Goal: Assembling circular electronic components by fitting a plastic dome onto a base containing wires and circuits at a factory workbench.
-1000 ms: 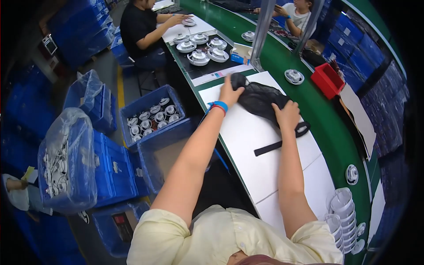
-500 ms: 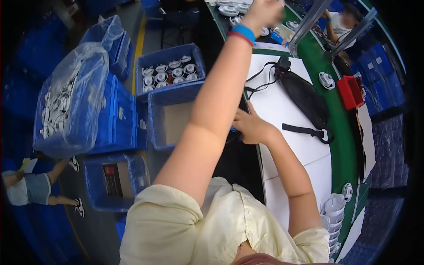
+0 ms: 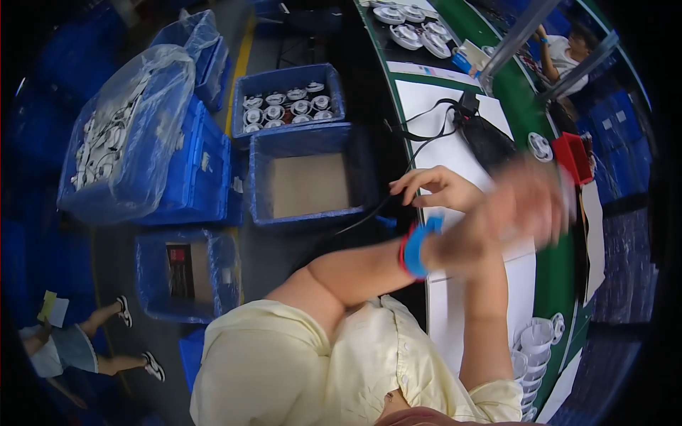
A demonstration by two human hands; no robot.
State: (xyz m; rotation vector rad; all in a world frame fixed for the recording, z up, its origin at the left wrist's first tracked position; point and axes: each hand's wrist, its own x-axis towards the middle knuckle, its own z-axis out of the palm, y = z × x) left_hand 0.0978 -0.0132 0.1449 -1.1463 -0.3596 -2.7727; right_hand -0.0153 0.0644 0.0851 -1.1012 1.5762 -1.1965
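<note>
My left arm, with blue and red bands at the wrist, reaches across to the right over my right forearm. Motion smears my left hand (image 3: 529,202); something pale blurs at its far side, and its fingers cannot be made out. Beneath it lies a black waist pouch (image 3: 486,140) with straps, partly covered by the hand. My right hand (image 3: 444,188) hovers at the left edge of the white worktop (image 3: 440,263), fingers curved and apart. A thin black cord (image 3: 383,206) runs beside its fingertips; I see no grip on it. A round white lamp part (image 3: 540,146) sits just beyond my left hand.
A red bin (image 3: 572,157) stands at the right, and stacked clear-white cups (image 3: 534,358) at the lower right. Several white lamp parts (image 3: 405,35) lie at the far end. On the left are a filled blue crate (image 3: 288,74), a cardboard-lined crate (image 3: 263,206) and a walking person (image 3: 64,348).
My left hand has swung from the far end of the bench back to the right side. My right hand has lifted from the bench edge. The person at left has stepped along.
</note>
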